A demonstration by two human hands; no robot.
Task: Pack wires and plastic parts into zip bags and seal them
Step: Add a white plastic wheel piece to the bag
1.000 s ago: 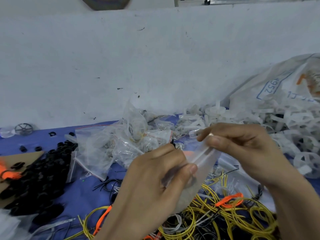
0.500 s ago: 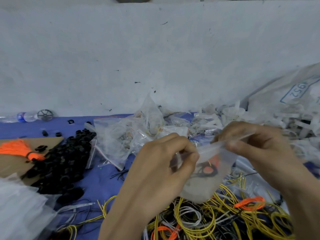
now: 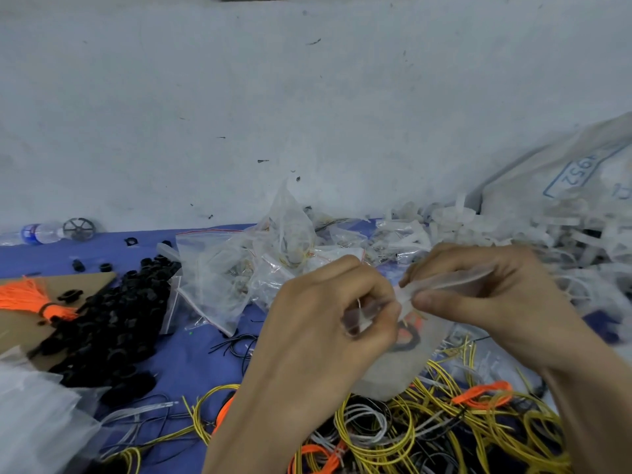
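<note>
Closer together than before, right hand (image 3: pixel 496 295) and left hand (image 3: pixel 321 323) both pinch the top strip of the zip bag (image 3: pixel 410 371), which hangs just above the yellow wires (image 3: pixel 444 436). Beyond those wires lie filled bags (image 3: pixel 239 268), to their left black parts (image 3: pixel 113 323).

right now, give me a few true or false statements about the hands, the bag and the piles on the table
1. The left hand and right hand both pinch the top of one zip bag. True.
2. The zip bag is empty. False: black and orange pieces show through it.
3. The black plastic parts are piled to the right of the hands. False: they lie to the left.
4. Yellow wires lie tangled on the blue surface below the bag. True.
</note>
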